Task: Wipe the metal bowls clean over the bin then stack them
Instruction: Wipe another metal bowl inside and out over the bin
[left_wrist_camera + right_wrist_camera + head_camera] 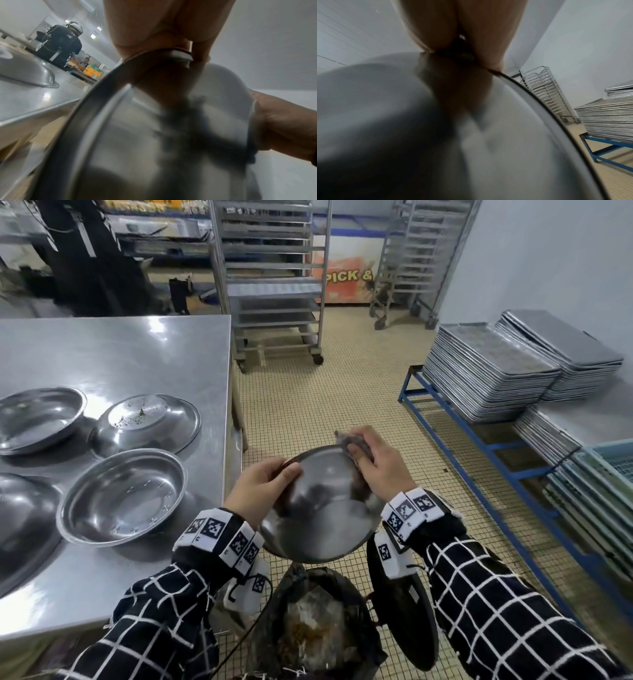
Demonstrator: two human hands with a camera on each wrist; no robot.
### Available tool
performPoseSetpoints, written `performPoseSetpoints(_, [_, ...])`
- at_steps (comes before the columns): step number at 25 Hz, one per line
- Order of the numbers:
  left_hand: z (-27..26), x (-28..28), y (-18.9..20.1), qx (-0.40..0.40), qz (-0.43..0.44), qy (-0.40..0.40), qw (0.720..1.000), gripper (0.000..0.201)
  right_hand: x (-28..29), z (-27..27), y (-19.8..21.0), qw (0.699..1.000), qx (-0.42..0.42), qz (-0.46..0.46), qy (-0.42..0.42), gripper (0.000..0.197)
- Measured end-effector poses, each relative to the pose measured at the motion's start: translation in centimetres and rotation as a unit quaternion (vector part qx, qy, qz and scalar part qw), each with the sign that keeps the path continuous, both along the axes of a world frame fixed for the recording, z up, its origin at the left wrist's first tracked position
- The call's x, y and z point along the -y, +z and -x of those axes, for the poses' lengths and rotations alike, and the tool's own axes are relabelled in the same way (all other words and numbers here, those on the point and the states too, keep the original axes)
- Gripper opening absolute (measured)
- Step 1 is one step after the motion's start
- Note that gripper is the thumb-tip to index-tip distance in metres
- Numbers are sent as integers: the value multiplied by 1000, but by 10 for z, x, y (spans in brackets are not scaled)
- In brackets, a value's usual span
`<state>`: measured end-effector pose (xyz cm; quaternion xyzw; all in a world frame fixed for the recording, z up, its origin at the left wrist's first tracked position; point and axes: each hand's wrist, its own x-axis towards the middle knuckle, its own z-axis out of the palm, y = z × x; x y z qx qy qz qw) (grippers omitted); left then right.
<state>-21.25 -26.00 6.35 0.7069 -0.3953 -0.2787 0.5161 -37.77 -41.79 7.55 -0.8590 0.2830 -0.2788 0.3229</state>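
Left hand (265,479): curled over the bowl's left rim, thumb inside, fingers behind; the sole support.
Right hand (378,462): bunched round a dark cloth (352,445), pressing it onto the far right rim.
Bowl (322,508): held in the air between both hands, tipped toward the chest, directly above the bin (318,625); inside looks mostly clear, reflections aside.
Bin: open, dark liner, scraps within; lid (407,611) swung to the right.
Table (113,354): to the left, carrying more bowls; one upturned with specks on its base (147,422), one upright nearest the edge (123,496), others partly cut off by the frame. No finished stack in view.

Handling notes, as judgement: 
- Keep the bowl tilted so loosened bits fall into the bin, not onto the floor. 
- Sweep the cloth round the rim and down the wall in one turn, rotating the bowl with the left hand rather than regripping. 
- Keep a firm thumb; smooth metal may slip under the cloth's push. 
- Check the underside before stacking.
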Motion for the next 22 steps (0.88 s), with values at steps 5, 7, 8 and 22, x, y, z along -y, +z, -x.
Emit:
performPoseSetpoints(5, [0,5,-12,3,10,77,997,32,-18,-14,-11,991,34,128,-30,29])
performPoseSetpoints(7, [-1,10,-10,-3,12,105,994,36,-47,-23,-26,984,16,168,-62,33])
performPoseSetpoints(8, [0,12,-6,1,11,114,993,35,-62,-28,-32,979,8,189,-79,35])
performPoseSetpoints(22, [2,6,13,-72,63,171,981,34,-38,-1,-34,941,134,-168,-261,18])
